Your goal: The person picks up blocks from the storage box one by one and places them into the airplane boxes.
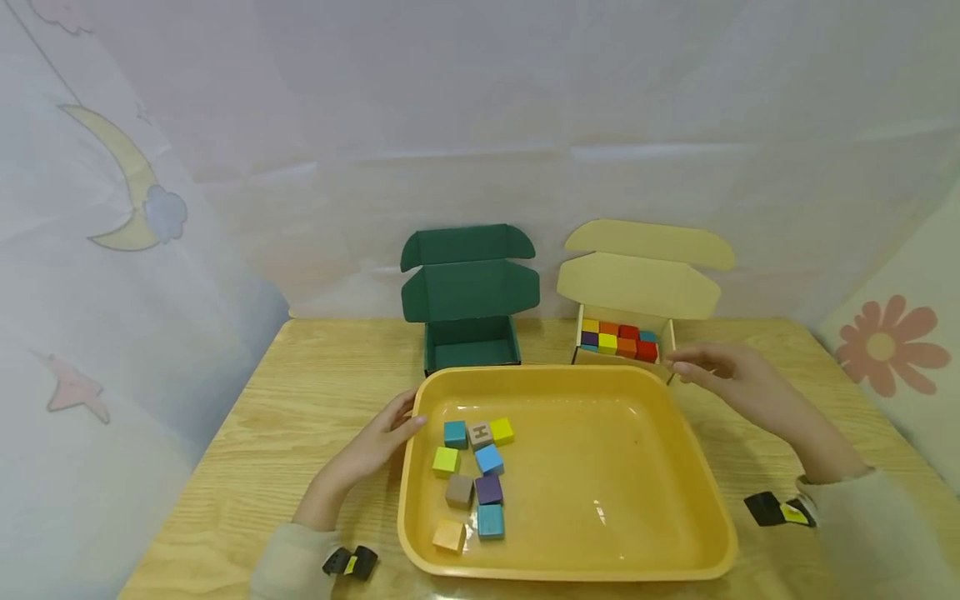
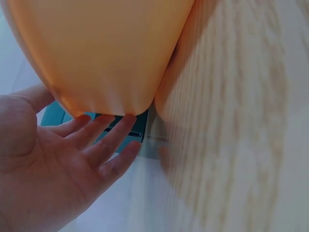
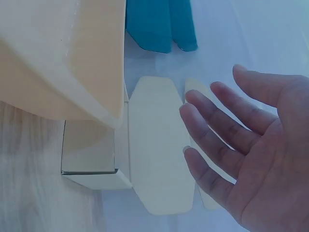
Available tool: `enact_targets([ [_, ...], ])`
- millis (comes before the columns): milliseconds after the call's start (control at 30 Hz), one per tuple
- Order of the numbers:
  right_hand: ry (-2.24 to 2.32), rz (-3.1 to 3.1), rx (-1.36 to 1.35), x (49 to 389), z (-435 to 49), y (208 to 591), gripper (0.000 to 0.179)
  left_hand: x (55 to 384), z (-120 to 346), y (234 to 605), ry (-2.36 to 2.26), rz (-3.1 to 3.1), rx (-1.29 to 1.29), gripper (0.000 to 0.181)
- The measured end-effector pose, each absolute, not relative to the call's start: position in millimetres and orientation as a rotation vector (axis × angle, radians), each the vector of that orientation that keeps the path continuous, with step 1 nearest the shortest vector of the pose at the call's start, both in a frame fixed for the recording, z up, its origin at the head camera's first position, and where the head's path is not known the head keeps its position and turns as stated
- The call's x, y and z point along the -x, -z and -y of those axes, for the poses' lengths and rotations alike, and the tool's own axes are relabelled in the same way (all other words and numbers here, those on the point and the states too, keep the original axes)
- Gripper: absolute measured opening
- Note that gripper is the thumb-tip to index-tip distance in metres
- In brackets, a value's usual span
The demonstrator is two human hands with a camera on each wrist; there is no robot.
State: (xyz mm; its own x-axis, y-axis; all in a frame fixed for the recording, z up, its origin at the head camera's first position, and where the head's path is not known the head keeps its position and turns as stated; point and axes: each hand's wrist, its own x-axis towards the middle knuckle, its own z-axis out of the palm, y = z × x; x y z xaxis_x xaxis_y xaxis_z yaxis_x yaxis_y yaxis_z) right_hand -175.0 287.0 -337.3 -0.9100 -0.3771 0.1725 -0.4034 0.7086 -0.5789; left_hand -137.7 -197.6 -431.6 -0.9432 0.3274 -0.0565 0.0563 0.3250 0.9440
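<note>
My left hand [image 1: 375, 437] rests against the upper left corner of a yellow plastic tray [image 1: 555, 575], thumb at the rim. In the left wrist view its fingers [image 2: 111, 145] are spread and fairly straight, tips at the tray's outer wall. Several wooden cubes lie in the tray's left half, among them a purple cube [image 1: 489, 490], a grey cube [image 1: 460, 492] and a cube marked H [image 1: 480, 434]. My right hand [image 1: 738, 387] hovers with loosely bent fingers and nothing in it, near the front right corner of a pale yellow cardboard box [image 1: 637, 283].
Colourful cubes [image 1: 626, 349] fill the pale yellow box behind the tray. To its left stands a dark green box [image 1: 471, 292] with its lid raised. Both boxes sit at the back of the wooden table [image 1: 247, 433], before a hanging cloth [image 1: 480, 108] with printed figures.
</note>
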Motion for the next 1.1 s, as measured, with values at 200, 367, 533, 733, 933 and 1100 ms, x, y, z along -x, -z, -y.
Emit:
enact_targets([
  [200, -1.080, 2.870, -0.593, 158, -300, 353, 0.029, 137, 199, 432, -1.659, -2.356, -0.353, 0.055],
  [367, -1.101, 2.869, -0.613, 156, -309, 368, 0.025, 136, 199, 432, -1.664, -2.348, -0.361, 0.056],
  [533, -1.053, 2.875, -0.615, 158, -315, 379, 0.025, 136, 198, 431, -1.657, -2.348, -0.360, 0.056],
  [733, -0.966, 2.964, -0.602, 163, -313, 388, 0.028, 138, 199, 429, -1.630, -2.377, -0.343, 0.057],
  [933, -0.999, 3.050, -0.581, 163, -304, 396, 0.039, 139, 203, 428, -1.599, -2.423, -0.321, 0.055],
  [1100, -1.112, 3.060, -0.558, 162, -306, 396, 0.042, 139, 202, 425, -1.564, -2.457, -0.341, 0.057],
])
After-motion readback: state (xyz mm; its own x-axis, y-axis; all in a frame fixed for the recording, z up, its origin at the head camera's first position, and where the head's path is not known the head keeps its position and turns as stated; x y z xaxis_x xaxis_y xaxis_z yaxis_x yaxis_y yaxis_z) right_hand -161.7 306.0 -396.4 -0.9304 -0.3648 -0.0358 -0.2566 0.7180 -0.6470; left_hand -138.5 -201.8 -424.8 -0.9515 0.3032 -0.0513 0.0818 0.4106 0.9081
